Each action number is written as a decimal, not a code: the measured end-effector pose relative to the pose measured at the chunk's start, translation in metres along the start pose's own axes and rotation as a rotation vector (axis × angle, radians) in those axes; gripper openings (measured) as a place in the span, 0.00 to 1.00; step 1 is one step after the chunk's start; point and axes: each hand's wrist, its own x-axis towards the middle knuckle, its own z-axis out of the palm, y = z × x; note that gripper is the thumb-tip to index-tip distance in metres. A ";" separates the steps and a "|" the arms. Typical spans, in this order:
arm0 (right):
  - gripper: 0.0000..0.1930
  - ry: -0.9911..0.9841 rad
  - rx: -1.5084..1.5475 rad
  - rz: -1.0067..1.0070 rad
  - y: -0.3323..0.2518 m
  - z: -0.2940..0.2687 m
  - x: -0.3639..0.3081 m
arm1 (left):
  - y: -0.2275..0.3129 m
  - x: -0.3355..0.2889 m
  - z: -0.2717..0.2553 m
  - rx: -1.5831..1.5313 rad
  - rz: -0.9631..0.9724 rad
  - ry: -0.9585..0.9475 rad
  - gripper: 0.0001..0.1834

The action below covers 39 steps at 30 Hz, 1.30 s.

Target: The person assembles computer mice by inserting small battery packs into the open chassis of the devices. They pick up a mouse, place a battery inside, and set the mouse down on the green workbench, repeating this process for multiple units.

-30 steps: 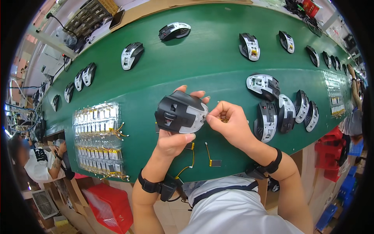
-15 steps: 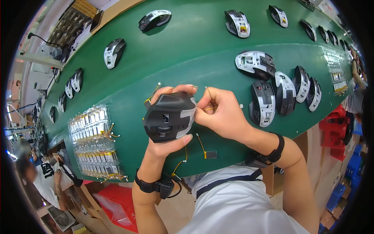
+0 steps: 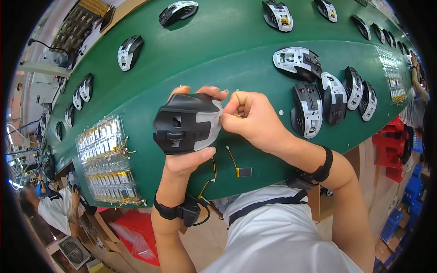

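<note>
A black and grey computer mouse (image 3: 185, 129) is gripped in my left hand (image 3: 185, 164), its scroll wheel side facing up. My left thumb presses its near edge and the fingers wrap round the far side. My right hand (image 3: 257, 119) is closed in a pinch at the mouse's right end, and a short bit of yellow wire (image 3: 241, 116) shows at its fingers. What the wire joins to is hidden under the mouse. On the green table near my hands lie a small flat battery (image 3: 245, 172) with a yellow lead and another loose yellow wire (image 3: 214, 175).
Clear trays of wired batteries (image 3: 107, 161) sit at the left, with another tray (image 3: 392, 75) far right. Several grey and black mice (image 3: 309, 109) cluster on the right; more line the far side of the green table (image 3: 218, 50). Red bins (image 3: 136, 236) stand below.
The mouse in my left hand has moved a little left and tilted, and wires that showed beside its left edge are out of sight. My right hand stays pinched at its right end.
</note>
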 end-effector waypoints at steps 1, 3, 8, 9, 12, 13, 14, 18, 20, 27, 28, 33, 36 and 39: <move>0.06 -0.009 -0.001 -0.008 -0.002 0.002 0.000 | 0.000 -0.001 -0.001 -0.009 -0.008 -0.004 0.52; 0.06 0.020 -0.073 0.003 0.003 0.001 -0.002 | -0.002 -0.001 -0.003 -0.026 -0.015 -0.017 0.52; 0.06 0.038 -0.056 0.004 0.006 -0.001 0.001 | 0.001 0.000 -0.002 -0.066 -0.022 0.012 0.52; 0.06 0.023 -0.031 -0.011 0.003 0.001 0.001 | 0.003 0.000 0.000 -0.068 -0.018 0.017 0.52; 0.07 0.027 -0.041 -0.047 0.002 0.004 -0.001 | 0.005 0.000 0.003 -0.094 -0.012 0.022 0.52; 0.07 0.034 -0.061 -0.061 0.001 0.005 -0.001 | 0.005 0.001 0.001 -0.117 -0.014 0.019 0.52; 0.08 0.060 -0.115 -0.066 0.001 0.004 -0.003 | 0.004 0.001 0.000 -0.140 -0.016 0.016 0.52; 0.09 0.109 -0.320 -0.125 0.000 0.002 -0.005 | 0.002 0.001 0.001 -0.038 -0.006 0.029 0.52; 0.09 0.119 -0.365 -0.153 -0.002 0.003 -0.007 | 0.001 0.003 -0.006 0.030 0.043 -0.045 0.52; 0.09 0.080 -0.286 -0.106 0.000 0.001 -0.007 | 0.000 0.003 -0.013 0.199 0.114 -0.171 0.49; 0.09 0.067 -0.280 -0.097 0.002 0.000 -0.007 | -0.003 0.004 -0.013 0.179 0.120 -0.178 0.49; 0.09 0.034 -0.135 -0.078 0.001 0.002 -0.003 | -0.003 0.003 -0.013 0.099 0.096 -0.152 0.50; 0.09 0.049 -0.075 -0.102 0.008 0.002 -0.001 | -0.001 0.000 -0.006 0.022 0.034 -0.045 0.51; 0.10 0.012 -0.125 -0.073 0.004 0.000 0.001 | 0.004 0.000 -0.004 -0.084 0.002 0.007 0.51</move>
